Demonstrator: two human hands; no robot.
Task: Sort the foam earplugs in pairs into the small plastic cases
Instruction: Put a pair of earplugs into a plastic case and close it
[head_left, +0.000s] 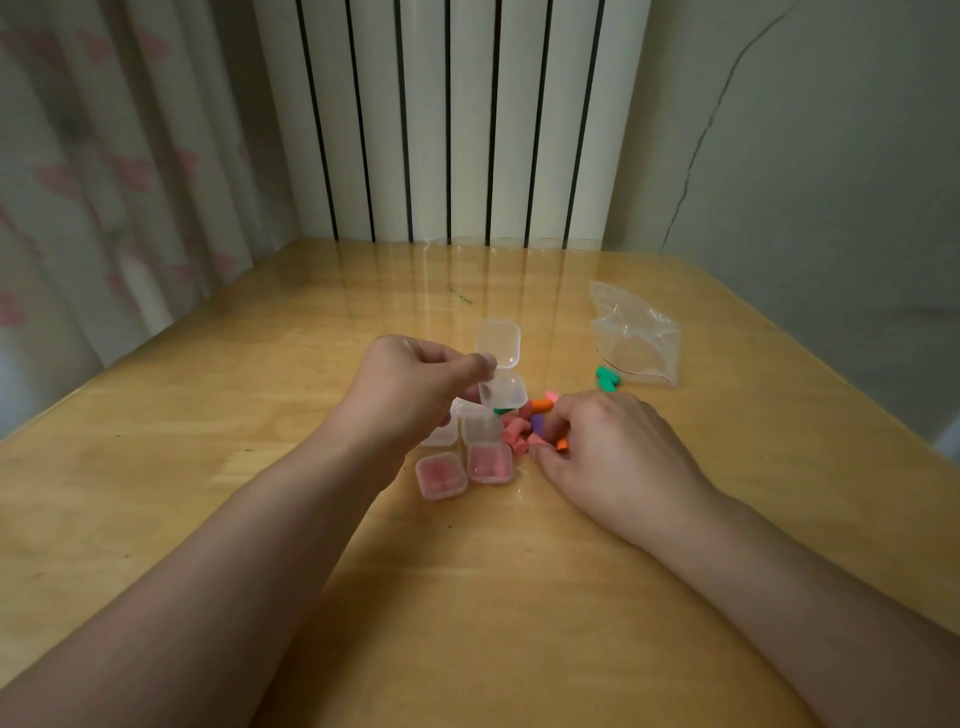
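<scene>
Nearest, two closed pink-filled cases (465, 472) are parked. An open clear case (500, 388) is pinched aloft by the left hand (410, 387); an orange earplug (562, 444) is pinched from the earplug pile (524, 423) by the right hand (613, 447). Filling step; its orange mate is judged needed next.
</scene>
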